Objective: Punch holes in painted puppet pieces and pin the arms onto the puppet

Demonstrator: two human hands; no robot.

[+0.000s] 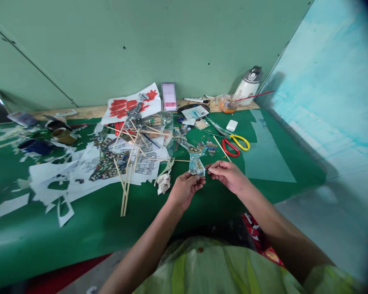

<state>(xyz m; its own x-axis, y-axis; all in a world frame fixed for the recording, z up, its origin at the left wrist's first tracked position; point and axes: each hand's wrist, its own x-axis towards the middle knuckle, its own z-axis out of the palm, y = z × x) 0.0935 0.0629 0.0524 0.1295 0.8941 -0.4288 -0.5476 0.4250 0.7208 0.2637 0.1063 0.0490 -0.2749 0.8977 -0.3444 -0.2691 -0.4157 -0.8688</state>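
Observation:
My left hand [185, 190] pinches the lower end of a blue and gold painted cut-out figure [196, 165] near the table's front. Just right of it, my right hand [228, 174] has its thumb and fingertips closed together; what lies between them is too small to make out. Beyond the hands are more painted cut-out pieces [212, 148]. Scissors [232, 146] with one red and one yellow handle lie past my right hand, beside a thin wooden stick [222, 149]. To the left of my left hand are pliers [169, 166] and a crumpled white tissue [163, 183].
Several wooden sticks [127, 192] lie over printed paper sheets [88, 163] and dark patterned cut-outs [108, 165] at left. Paint pots [64, 135] stand farther left. A phone [169, 96], a cup of orange liquid [228, 104] and a white jug [248, 86] stand along the wall. Translucent sheet [265, 157] lies right.

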